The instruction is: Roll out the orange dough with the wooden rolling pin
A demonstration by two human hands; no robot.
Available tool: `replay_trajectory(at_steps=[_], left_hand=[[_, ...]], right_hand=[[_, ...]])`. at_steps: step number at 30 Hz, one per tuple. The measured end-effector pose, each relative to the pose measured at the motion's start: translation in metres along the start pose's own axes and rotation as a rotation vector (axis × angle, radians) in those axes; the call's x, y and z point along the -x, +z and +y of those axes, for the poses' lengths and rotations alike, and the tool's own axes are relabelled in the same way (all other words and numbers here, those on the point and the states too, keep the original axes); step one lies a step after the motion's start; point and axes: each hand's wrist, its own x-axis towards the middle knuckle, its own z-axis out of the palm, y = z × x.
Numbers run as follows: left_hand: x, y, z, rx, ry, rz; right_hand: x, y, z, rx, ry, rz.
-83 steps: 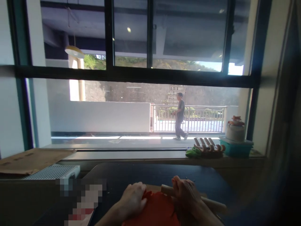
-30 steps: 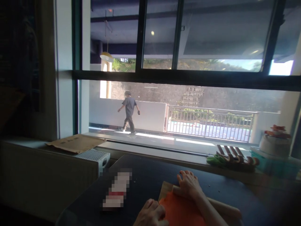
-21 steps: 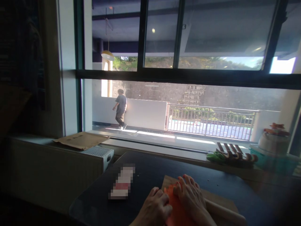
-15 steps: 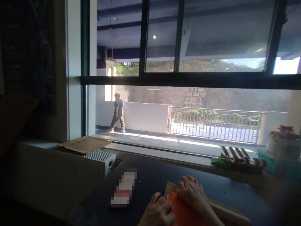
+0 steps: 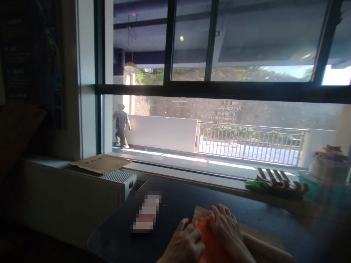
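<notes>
An orange sheet (image 5: 208, 243) with a jagged far edge lies on a brown board or piece of paper (image 5: 199, 212) at the front of the dark table. My right hand (image 5: 226, 228) rests on the sheet, palm down, with fingers stretched forward. At the sheet's left edge is my left hand (image 5: 185, 241), its fingers curled inward and the index finger raised somewhat. Whatever the left fingers grip is hidden by the hand itself. A pale wooden rod (image 5: 265, 246) lies on the brown piece, right of my right wrist.
A blurred-out white and red item (image 5: 148, 213) lies on the dark table (image 5: 120, 226), left of my hands. Along the sill are a brown envelope (image 5: 101, 163), a brown slatted rack (image 5: 279, 180), a green item (image 5: 256, 185) and a teal container (image 5: 315, 180). Outside the window walks a person (image 5: 121, 124).
The person outside has walked left. My view has shifted slightly. Both hands stay at the orange sheet in nearly the same pose.
</notes>
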Motion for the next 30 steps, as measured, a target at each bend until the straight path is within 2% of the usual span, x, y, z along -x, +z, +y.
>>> replay_trajectory(at_steps=[7, 10, 15, 18, 25, 27, 30], left_hand=[[0.008, 0.024, -0.008, -0.043, 0.037, 0.091], [0.006, 0.014, -0.008, -0.013, 0.016, 0.042], [0.003, -0.026, 0.005, 0.169, -0.073, -0.093], [0.004, -0.04, 0.012, 0.242, -0.126, -0.109], [0.009, -0.037, 0.01, 0.257, -0.137, -0.166], [0.008, -0.036, 0.008, 0.255, -0.151, -0.172], [0.006, -0.039, 0.005, 0.252, -0.187, -0.171]], right_hand=[[-0.052, 0.004, 0.018, -0.037, 0.044, -0.094], [-0.053, 0.002, 0.017, -0.04, 0.058, -0.105], [-0.009, 0.0, 0.002, -0.031, 0.026, -0.009], [0.0, -0.003, -0.002, -0.045, 0.012, 0.015], [-0.054, -0.008, 0.012, -0.106, 0.136, -0.114], [-0.055, -0.008, 0.011, -0.11, 0.136, -0.119], [-0.031, -0.009, 0.005, -0.114, 0.086, -0.068]])
